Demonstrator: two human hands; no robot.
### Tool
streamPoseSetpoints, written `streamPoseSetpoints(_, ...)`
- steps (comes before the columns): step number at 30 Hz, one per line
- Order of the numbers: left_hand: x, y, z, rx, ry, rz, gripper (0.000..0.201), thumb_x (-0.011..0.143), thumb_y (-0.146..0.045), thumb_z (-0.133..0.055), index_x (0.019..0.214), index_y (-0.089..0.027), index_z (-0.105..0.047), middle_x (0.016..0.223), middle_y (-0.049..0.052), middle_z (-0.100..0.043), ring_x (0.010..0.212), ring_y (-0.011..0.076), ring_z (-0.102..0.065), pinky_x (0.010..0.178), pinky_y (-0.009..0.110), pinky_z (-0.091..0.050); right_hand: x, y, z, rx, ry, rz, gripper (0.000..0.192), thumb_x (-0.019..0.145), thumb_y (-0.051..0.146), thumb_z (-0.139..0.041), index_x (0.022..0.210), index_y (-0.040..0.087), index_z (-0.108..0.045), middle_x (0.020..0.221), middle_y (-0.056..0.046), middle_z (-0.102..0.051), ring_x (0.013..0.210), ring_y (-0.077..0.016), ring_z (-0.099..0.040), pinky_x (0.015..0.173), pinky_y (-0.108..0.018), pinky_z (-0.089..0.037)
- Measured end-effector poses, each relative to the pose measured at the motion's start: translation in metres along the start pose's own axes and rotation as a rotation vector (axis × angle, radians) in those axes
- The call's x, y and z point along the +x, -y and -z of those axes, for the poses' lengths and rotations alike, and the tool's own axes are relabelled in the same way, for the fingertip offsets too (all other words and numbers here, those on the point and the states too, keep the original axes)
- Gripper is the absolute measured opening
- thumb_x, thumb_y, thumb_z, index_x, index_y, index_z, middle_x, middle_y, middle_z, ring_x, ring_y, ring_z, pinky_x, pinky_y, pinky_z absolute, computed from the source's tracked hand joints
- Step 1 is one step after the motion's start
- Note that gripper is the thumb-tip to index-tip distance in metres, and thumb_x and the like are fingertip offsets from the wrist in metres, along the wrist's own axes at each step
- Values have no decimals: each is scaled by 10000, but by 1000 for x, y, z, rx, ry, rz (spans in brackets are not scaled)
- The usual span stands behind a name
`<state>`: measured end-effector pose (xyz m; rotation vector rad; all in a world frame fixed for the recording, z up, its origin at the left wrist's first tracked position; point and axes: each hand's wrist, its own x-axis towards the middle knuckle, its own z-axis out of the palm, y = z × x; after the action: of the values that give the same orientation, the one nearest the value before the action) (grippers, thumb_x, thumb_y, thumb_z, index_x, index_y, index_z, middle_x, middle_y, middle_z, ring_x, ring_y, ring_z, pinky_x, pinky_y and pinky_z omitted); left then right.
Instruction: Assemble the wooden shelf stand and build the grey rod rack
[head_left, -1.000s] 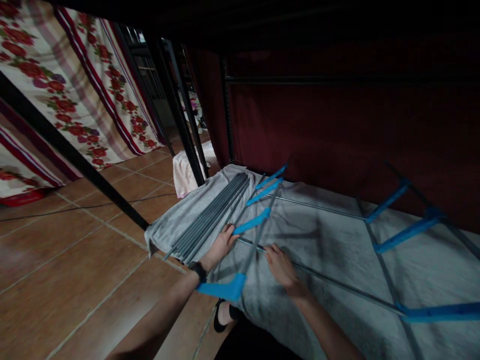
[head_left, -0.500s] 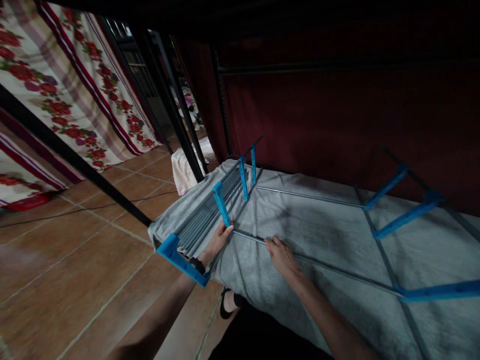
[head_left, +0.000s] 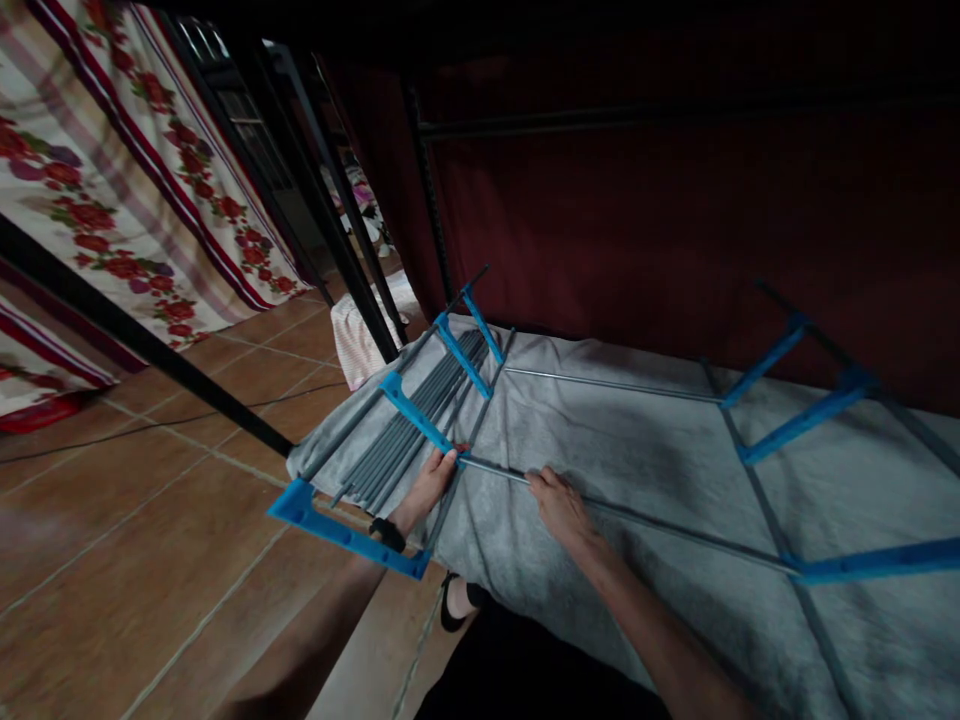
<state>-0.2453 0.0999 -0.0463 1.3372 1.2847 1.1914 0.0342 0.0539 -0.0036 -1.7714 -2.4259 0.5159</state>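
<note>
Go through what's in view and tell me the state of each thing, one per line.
left hand: gripping the blue-bracket rail
blue-bracket rail: tilted up off the cloth
right hand: resting on the cross rod
cross rod: lying flat
grey rod bundle: lying flat
grey cloth: spread out

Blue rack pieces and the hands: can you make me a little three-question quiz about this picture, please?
1. True or false: the left hand is at the blue connector on the rack side.
2. What does the right hand rest on? A) grey rod B) floral curtain C) floor tile
3. What lies under the bundle of grey rods?

Key: 1 true; 2 A; 3 the grey cloth.
</note>
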Motion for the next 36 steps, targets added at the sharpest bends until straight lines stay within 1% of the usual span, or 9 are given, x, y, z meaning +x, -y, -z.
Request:
streamPoseSetpoints(3,2,-6,2,64,17,-9,544,881,-627,-553,1105,-150,-690,1138,112,-703,1121,271,-604,1076,454,-417,0,0,0,-33,2,11,462,1012,144,-275,1374,247,-543,1232,-69,-614,1048,-183,-592,932,-274,-407)
streamPoseSetpoints(10,0,-23,-3,277,64,-66,489,926,-569,-494,1143,-169,-672,1245,97,-677,1215,267,-579,1138,432,-377,1,-1,-2,-71,19,20,490,1008,132,-253,1414,230,-509,1274,-80,-607,1071,-189,-592,943,-271,-410)
streamPoseSetpoints(13,-1,-21,-6,302,43,-84,477,942,-551,-469,1153,-171,-665,1261,101,-674,1235,264,-576,1144,435,-376,1,-2,-7,-91,11,16,522,984,99,-256,1421,233,-508,1311,-93,-597,1108,-206,-587,979,-297,-406)
streamPoseSetpoints(17,-1,-13,-10,301,6,-93,470,955,-538,-443,1164,-172,-652,1231,104,-682,1225,259,-580,1140,448,-383,2,-3,-13,-118,3,15,548,961,75,-271,1434,233,-496,1368,-104,-572,1160,-223,-572,1006,-334,-405)
streamPoseSetpoints(22,-2,-8,-18,312,-16,-134,452,945,-527,-472,1168,-167,-633,1210,114,-681,1191,266,-591,1116,448,-403,4,-6,-17,-131,-9,29,448,1012,179,-272,1352,238,-558,1278,-93,-623,1094,-229,-601,943,-345,-435)
streamPoseSetpoints(25,-4,-9,-22,304,-28,-115,443,952,-524,-463,1161,-169,-627,1213,116,-678,1181,261,-596,1110,429,-408,6,-8,-18,-109,-23,52,416,1033,234,-272,1308,240,-584,1250,-91,-637,1065,-222,-612,901,-339,-450)
streamPoseSetpoints(28,-6,-10,-24,304,-42,-107,453,954,-540,-457,1149,-170,-632,1230,120,-672,1197,259,-591,1119,421,-400,8,-9,-21,-96,-37,62,402,1037,244,-281,1271,255,-607,1252,-86,-637,1047,-209,-621,865,-330,-461)
streamPoseSetpoints(33,-7,-9,-25,328,-57,-118,451,964,-543,-442,1170,-188,-628,1280,110,-658,1280,248,-552,1168,419,-350,10,-8,-24,-93,-38,50,413,1033,212,-279,1274,261,-612,1225,-64,-653,999,-190,-633,842,-322,-470)
streamPoseSetpoints(36,-6,-9,-25,330,-52,-127,455,965,-540,-441,1193,-186,-612,1263,119,-670,1256,254,-576,1149,442,-381,9,-7,-22,-71,-37,40,411,1035,228,-285,1280,267,-613,1219,-68,-661,1007,-192,-638,851,-320,-471)
